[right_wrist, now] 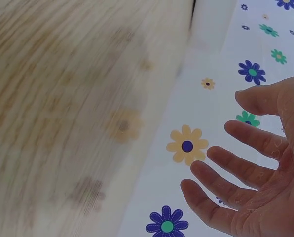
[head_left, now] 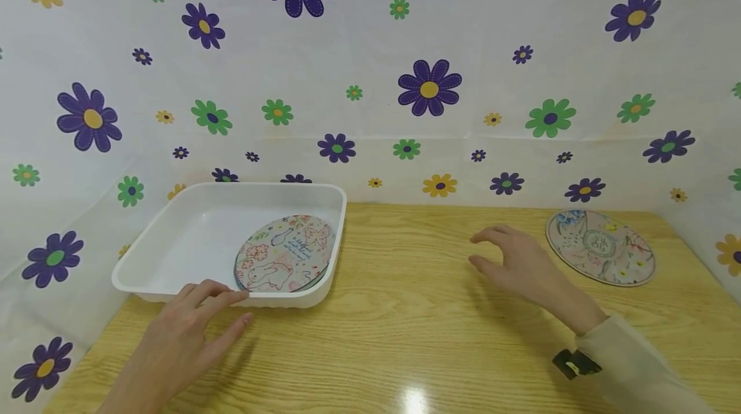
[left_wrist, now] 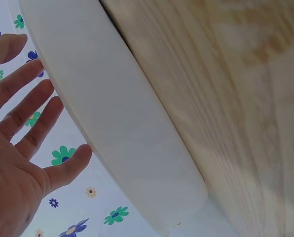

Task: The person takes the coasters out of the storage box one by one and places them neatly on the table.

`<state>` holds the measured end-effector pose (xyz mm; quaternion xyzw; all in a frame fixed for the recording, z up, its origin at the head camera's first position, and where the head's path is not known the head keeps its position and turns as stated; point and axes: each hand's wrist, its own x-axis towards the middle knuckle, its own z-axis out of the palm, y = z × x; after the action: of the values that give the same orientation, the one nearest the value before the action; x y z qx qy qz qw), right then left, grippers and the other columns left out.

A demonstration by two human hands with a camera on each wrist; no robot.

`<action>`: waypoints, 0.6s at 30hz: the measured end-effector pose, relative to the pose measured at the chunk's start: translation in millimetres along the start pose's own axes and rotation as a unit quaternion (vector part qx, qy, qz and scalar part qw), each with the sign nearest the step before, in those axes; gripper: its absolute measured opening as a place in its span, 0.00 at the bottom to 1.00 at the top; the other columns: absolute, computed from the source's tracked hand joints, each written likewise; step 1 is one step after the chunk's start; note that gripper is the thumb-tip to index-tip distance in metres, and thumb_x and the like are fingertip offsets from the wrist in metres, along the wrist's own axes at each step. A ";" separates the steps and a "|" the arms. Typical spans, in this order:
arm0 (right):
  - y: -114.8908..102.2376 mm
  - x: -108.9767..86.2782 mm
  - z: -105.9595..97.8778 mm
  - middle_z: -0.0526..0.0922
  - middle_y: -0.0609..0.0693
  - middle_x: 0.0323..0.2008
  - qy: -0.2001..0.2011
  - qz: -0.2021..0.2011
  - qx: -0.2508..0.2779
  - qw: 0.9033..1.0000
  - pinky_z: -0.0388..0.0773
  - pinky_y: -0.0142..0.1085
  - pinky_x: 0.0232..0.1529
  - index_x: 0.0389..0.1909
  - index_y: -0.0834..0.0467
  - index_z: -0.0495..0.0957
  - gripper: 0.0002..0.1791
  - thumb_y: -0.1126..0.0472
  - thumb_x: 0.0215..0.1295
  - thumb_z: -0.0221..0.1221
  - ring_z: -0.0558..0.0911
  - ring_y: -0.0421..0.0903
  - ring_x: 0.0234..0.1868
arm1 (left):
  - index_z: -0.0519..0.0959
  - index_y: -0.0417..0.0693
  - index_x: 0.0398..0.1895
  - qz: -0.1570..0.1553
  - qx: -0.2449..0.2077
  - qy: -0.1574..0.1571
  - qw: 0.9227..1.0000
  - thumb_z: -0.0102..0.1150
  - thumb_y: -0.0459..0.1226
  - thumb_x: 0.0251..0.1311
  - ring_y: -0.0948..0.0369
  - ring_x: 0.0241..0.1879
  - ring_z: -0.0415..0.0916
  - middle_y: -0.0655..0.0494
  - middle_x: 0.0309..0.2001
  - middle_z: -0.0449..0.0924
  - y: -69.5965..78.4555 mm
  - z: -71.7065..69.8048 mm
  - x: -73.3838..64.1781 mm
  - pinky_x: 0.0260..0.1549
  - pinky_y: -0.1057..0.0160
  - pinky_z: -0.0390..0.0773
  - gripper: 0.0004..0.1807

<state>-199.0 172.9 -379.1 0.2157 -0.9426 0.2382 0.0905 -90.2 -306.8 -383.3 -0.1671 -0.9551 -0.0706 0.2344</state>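
A white plastic tray stands at the left of the wooden table. In its right front corner lies a round mat printed with a rabbit and flowers, with the edge of something below it showing. My left hand rests its fingertips at the tray's front rim; the left wrist view shows those fingers spread along the tray's edge. Over the table right of centre my right hand hovers, fingers loosely bent and holding nothing. A second patterned round mat lies on the table beyond it, near the back right.
The wooden table runs back to a white cloth with purple, green and yellow flowers, which also hangs along both sides. A dark band with a small clasp sits at the right sleeve.
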 end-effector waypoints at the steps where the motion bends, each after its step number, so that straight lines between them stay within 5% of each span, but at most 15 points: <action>1: -1.0 0.5 0.1 0.84 0.62 0.56 -0.001 0.000 0.001 1.000 0.79 0.59 0.57 0.53 0.61 0.83 0.17 0.57 0.68 0.65 0.83 0.64 0.58 | 0.88 0.55 0.46 0.002 0.000 0.002 1.000 0.77 0.44 0.51 0.58 0.40 0.79 0.59 0.41 0.83 -0.1 0.2 0.3 0.39 0.50 0.82 0.18; 18: -21.0 13.0 5.6 0.84 0.59 0.57 -0.010 -0.009 0.009 1.000 0.79 0.58 0.59 0.54 0.58 0.83 0.17 0.55 0.69 0.64 0.83 0.62 0.58 | 0.87 0.55 0.44 0.003 0.000 0.013 1.000 0.79 0.44 0.49 0.56 0.40 0.80 0.58 0.40 0.82 0.3 1.6 1.2 0.37 0.50 0.82 0.18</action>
<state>-201.5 148.8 -371.7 0.2272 -0.9394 0.2433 0.0818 -91.7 -305.7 -384.1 -0.1693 -0.9515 -0.0718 0.2467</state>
